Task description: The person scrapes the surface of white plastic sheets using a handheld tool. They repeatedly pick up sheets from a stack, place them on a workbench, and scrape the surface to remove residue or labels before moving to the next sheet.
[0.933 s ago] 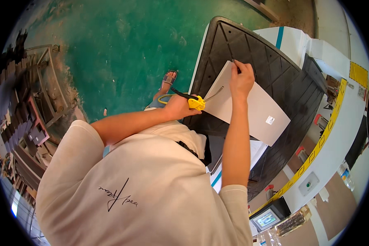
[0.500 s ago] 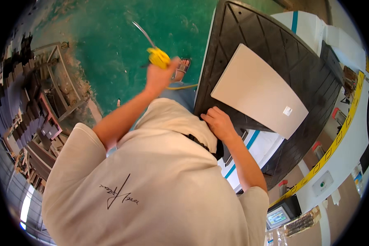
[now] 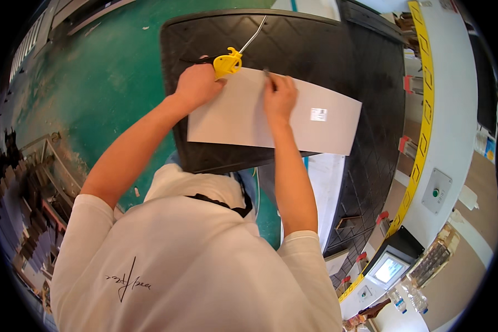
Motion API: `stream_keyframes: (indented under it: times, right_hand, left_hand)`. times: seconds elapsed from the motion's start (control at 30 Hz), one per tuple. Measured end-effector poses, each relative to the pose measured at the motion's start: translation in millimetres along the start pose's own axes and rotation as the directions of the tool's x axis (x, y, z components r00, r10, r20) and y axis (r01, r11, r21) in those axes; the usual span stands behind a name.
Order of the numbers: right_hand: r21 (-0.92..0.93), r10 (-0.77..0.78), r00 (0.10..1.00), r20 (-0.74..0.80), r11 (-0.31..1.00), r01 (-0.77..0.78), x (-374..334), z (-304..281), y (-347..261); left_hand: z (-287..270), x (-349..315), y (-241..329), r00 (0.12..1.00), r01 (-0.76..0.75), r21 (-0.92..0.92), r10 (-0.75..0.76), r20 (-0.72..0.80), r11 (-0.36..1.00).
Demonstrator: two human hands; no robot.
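Observation:
My left hand (image 3: 197,86) is wrapped round a yellow air blow gun (image 3: 226,65), whose thin metal nozzle points up and to the right. Below the gun lies a flat beige board (image 3: 227,124) with one curved edge and a small white label (image 3: 318,114). Over the board's far edge, my right hand (image 3: 280,98) is closed in a pinch. A small dark item (image 3: 267,72) shows at its fingertips, too small to name. The board rests on a black ribbed tabletop (image 3: 216,36).
To the right runs a white machine frame (image 3: 454,99) with a yellow-marked strip (image 3: 426,72) and red-ended clamps. A control screen (image 3: 389,269) and a green button (image 3: 436,193) sit on it. Scrap strips and a metal rack (image 3: 52,160) stand at the left on the green floor (image 3: 116,83).
I have turned to face the tabletop. My left hand has brought the blow gun from above the floor to over the board. My right hand has moved from my waist to the board's far edge.

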State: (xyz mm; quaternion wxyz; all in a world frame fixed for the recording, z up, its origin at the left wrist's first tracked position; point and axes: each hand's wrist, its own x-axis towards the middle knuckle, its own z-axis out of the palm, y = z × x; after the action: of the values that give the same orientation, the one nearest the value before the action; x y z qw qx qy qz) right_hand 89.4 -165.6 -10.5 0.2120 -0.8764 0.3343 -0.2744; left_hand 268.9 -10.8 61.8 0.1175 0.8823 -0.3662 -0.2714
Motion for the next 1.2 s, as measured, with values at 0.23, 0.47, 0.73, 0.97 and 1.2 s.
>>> stream_keyframes:
  times: [0.23,0.47,0.73,0.97,1.2]
  right_hand:
    - [-0.234,0.495,0.832,-0.25,0.803,-0.548,28.5,-196.2,330.6]
    - [0.032,0.099,0.966,0.24,0.993,-0.11,56.6,-223.9,308.8]
    - [-0.014,-0.379,0.863,0.333,0.914,0.406,69.3,-229.1,303.2]
    - [-0.088,-0.33,0.859,0.392,0.916,0.392,59.0,-234.8,292.4]
    - [-0.103,-0.094,0.78,0.619,0.975,0.199,-101.5,-318.1,263.4]
  left_hand:
    - [16.3,41.8,25.6,0.995,0.097,0.133,-0.099,0.013,0.986]
    - [19.6,29.0,14.2,0.984,0.178,0.082,-0.177,-0.015,0.981]
    - [24.8,31.6,25.2,0.947,0.322,0.12,-0.322,-0.02,0.939]
    - [25.4,36.9,19.1,0.924,0.38,0.06,-0.377,-0.061,0.923]
    - [34.6,31.2,8.5,0.948,0.303,0.058,-0.295,-0.118,0.951]
